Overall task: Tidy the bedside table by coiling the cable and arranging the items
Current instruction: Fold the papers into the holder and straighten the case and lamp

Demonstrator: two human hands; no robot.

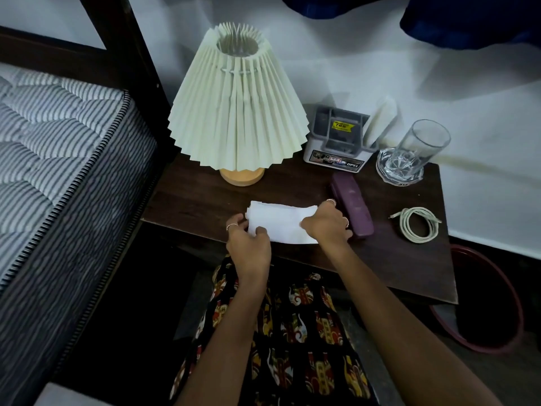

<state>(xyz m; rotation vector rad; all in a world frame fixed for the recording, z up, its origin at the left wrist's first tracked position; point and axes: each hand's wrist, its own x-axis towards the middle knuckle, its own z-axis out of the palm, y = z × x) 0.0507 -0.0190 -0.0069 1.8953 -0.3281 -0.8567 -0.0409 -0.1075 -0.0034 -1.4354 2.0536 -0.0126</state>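
- White paper or tissue, a folded stack (282,221): it lies at the front edge of the bedside table (409,265), between our two hands, just left of the purple case (352,208).
- Left hand (248,247): fingers curled round the stack's left end, thumb on top, gripping it.
- Right hand (326,222): fingers curled over the stack's right end, pinching it; its knuckles sit just beside the purple case.
- White cable (418,225): already wound in a loose coil, lying to the right on the table, apart from both hands.
- Step in hand, as we judge it: the coiling looks done; we are now squaring the stack, part of arranging the items.
- Next move, in our view: set the stack down flat and aligned, then let go with both hands without scattering the sheets.
- Also present: pleated lamp (238,112), grey organiser box (336,142), clear glass (418,148) on a glass coaster.
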